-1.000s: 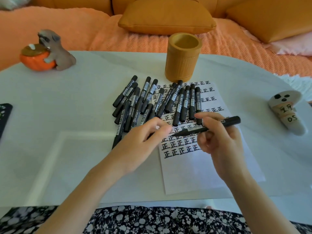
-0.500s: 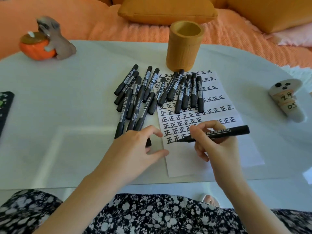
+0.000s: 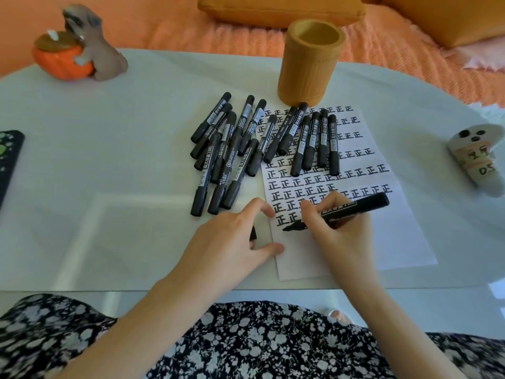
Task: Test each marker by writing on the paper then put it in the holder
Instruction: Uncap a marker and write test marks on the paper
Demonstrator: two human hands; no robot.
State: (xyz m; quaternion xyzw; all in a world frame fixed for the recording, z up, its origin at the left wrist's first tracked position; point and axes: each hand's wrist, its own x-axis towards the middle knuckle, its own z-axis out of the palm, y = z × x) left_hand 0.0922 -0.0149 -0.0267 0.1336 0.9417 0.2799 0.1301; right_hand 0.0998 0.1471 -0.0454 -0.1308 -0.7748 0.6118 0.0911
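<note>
- Our right hand [image 3: 344,236] grips the marker [image 3: 347,212] like a pen. A second ago it lay level above the paper [image 3: 382,242]; now its bare tip is down just under the lowest row of signs.
- Our left hand [image 3: 226,242] has dropped to the paper's left edge, with the cap [image 3: 253,233] tucked under its curled fingers.
- So the writing test begins; we see no marker in the holder [image 3: 308,64] yet.
</note>
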